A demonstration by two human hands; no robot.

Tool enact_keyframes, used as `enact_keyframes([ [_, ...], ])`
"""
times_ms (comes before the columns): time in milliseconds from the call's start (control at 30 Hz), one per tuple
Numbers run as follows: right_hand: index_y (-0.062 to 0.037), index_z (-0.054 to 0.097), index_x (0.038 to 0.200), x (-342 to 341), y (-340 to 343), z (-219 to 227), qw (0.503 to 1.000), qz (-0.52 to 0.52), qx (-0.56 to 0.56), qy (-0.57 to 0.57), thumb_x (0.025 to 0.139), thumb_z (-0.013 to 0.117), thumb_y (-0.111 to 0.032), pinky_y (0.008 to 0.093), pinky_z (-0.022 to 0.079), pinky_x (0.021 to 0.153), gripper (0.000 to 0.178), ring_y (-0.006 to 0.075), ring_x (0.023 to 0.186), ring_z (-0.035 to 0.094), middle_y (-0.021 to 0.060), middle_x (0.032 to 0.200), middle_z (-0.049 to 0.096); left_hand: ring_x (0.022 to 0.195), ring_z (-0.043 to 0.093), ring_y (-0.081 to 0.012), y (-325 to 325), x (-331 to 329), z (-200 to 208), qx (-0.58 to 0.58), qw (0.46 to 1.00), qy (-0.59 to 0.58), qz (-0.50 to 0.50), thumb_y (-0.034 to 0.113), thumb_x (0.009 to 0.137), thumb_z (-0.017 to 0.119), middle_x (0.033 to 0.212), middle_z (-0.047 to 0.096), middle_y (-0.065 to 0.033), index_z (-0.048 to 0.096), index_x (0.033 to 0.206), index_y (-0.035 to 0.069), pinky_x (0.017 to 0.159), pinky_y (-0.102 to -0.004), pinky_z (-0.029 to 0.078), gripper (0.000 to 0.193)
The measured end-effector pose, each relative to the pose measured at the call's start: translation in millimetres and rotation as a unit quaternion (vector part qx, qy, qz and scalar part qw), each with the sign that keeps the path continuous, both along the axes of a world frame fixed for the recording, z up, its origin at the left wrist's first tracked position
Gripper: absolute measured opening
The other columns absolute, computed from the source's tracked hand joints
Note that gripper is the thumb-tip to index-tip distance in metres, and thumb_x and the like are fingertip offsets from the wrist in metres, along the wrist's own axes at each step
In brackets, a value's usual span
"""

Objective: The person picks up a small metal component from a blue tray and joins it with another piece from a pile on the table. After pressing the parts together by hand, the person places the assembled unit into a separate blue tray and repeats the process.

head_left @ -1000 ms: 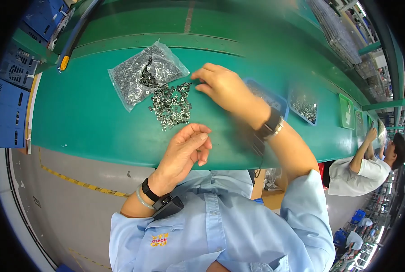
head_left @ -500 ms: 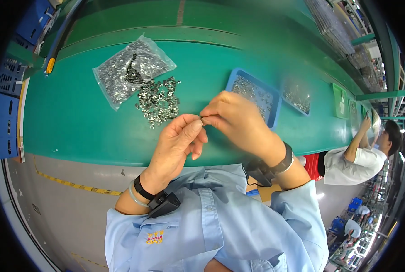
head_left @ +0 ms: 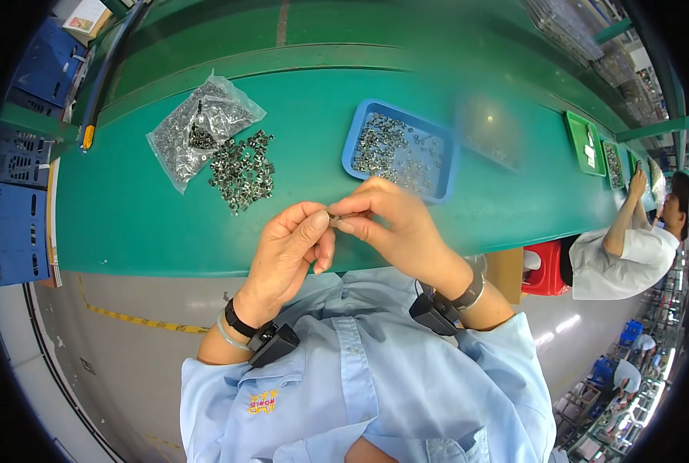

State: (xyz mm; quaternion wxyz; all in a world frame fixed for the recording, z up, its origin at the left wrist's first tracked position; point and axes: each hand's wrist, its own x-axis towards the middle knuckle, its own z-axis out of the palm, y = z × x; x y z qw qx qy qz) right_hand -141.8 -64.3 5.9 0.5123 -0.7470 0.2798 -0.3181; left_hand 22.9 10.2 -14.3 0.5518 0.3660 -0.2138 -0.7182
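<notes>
A: Left grip (head_left: 287, 245) and right grip (head_left: 395, 224), head view: what've they got?
B: Both pinching a tiny part (head_left: 334, 219) between fingertips, over the surface (head_left: 128, 235), near its front edge.
A: Other stuff?
B: Loose pile (head_left: 242, 171) just beside the clear bag (head_left: 176, 135), blue tray (head_left: 451, 166) farther right, all on the surface too.

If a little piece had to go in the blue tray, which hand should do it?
Probably the right hand: it is just below the blue tray in the picture, while the left hand is farther off, nearer the loose pile of small pieces.
</notes>
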Motion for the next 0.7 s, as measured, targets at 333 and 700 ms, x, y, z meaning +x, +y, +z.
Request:
enact_keyframes([
  [333,-0.0048,0.063,0.094,-2.7,4.5,2.5,0.998,-0.029,-0.056,0.016,0.079,0.066,-0.004,0.0247,0.046,0.064,0.016,0.0152,0.077,0.054,0.0049,0.083,0.055,0.054,0.05,-0.0081,-2.0,-4.5,5.0,-0.05,0.995,-0.082,-0.003,0.023,0.095,0.049,0.067,0.056,-0.0036,0.056,0.096,0.001,0.046,-0.0198,0.039,0.023],
  [700,-0.007,0.062,0.093,3.8,8.8,-7.9,0.988,-0.091,-0.125,-0.004,0.076,0.068,-0.003,0.0298,0.046,0.063,0.018,0.0187,0.078,0.056,0.0052,0.085,0.056,0.054,0.051,-0.0082,-4.5,-4.8,4.5,-0.047,0.996,-0.077,0.007,0.022,0.096,0.047,0.068,0.057,-0.0048,0.057,0.097,0.001,0.045,-0.0201,0.039,0.023],
])
